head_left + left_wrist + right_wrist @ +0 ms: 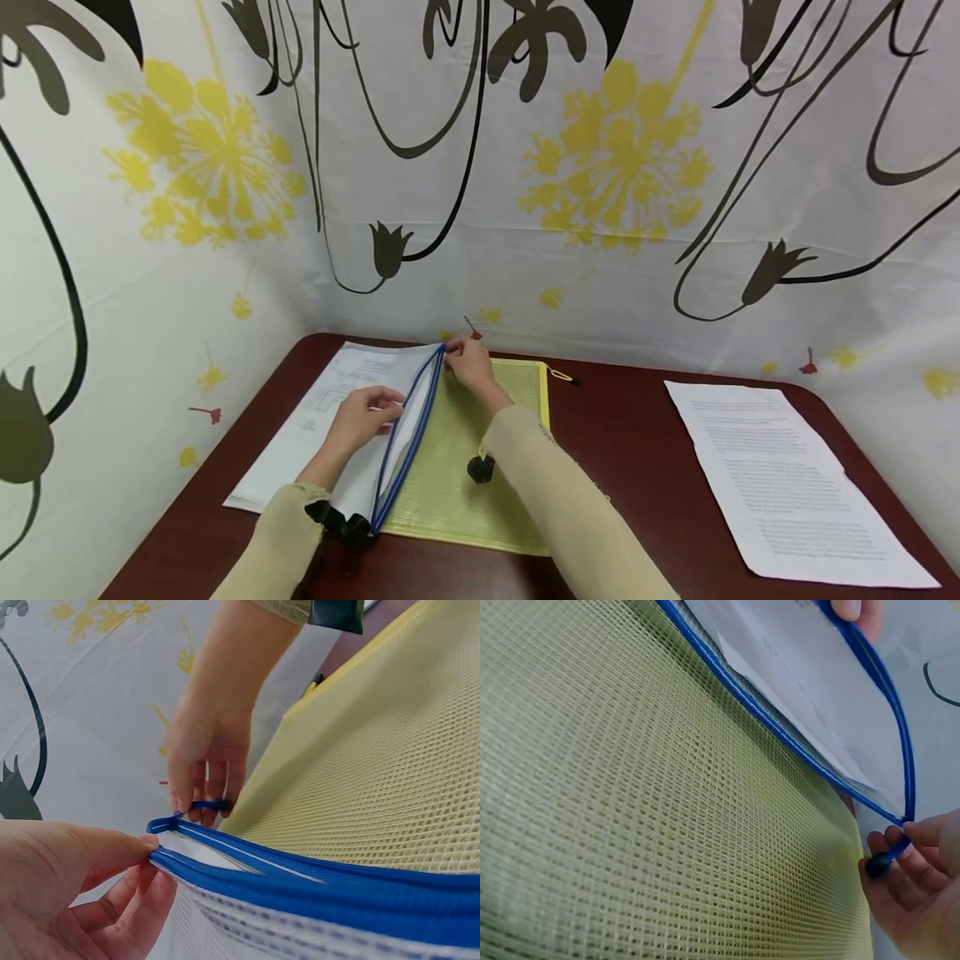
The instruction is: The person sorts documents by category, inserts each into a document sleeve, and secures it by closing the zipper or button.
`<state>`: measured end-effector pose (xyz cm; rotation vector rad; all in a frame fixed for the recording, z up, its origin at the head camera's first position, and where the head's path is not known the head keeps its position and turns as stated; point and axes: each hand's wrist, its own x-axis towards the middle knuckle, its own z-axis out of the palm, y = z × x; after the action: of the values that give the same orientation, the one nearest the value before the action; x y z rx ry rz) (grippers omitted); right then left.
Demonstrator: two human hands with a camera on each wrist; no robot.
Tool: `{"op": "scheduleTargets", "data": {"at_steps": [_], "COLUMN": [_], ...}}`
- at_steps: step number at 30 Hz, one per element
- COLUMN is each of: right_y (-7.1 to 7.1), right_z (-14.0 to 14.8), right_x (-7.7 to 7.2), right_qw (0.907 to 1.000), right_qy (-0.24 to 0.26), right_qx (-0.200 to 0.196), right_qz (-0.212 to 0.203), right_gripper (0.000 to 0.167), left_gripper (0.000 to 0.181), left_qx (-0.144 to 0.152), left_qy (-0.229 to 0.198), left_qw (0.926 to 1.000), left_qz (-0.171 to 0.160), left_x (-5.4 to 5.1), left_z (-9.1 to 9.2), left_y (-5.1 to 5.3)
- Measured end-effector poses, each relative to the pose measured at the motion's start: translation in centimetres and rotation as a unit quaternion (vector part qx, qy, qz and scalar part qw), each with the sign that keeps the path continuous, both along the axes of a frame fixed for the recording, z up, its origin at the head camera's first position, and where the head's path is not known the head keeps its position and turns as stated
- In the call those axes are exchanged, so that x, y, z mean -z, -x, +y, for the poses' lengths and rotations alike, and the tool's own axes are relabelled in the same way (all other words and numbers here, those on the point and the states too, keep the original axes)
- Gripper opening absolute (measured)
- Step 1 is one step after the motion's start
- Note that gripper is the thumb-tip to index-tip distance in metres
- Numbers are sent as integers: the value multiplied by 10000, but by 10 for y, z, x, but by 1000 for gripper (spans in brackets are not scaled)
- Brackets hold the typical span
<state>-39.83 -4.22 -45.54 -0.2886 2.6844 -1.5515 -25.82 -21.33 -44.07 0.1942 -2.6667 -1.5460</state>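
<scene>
A white mesh pouch [315, 417] with a blue zipper edge [408, 454] lies at the left, its mouth gaping, with white paper [795, 682] inside. My left hand [367, 417] pinches one blue edge between thumb and fingers, as the left wrist view shows [90, 892]. At the far end of the zipper, my right hand [471, 367] pinches the blue pull [901, 847] with its dark end. Beneath the zipper side lies a yellow mesh pouch [465, 500].
Printed white sheets [795, 483] lie at the right of the dark red table [630, 467]. The yellow pouch's pull loop [561, 375] sticks out at its back right corner. A patterned curtain [480, 183] hangs behind the table.
</scene>
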Motion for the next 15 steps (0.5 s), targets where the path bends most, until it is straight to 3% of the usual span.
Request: {"op": "scheduleTargets", "data": {"at_steps": [10,15], "right_y": [-6,-12], "right_z": [11,15], "right_x": [-1,-1], "right_qw": [9999,9992], "right_qy": [37,-84], "right_qx": [116,383], "right_qz": [-26,-126], "right_gripper": [8,7], "left_gripper": [15,15], "left_qx": [-93,-9], "left_qy": [-99,-33], "left_qw": [9994,9990], "left_qz": [-328,-442], "left_x": [12,15], "left_z": [11,18], "left_y": [13,18]}}
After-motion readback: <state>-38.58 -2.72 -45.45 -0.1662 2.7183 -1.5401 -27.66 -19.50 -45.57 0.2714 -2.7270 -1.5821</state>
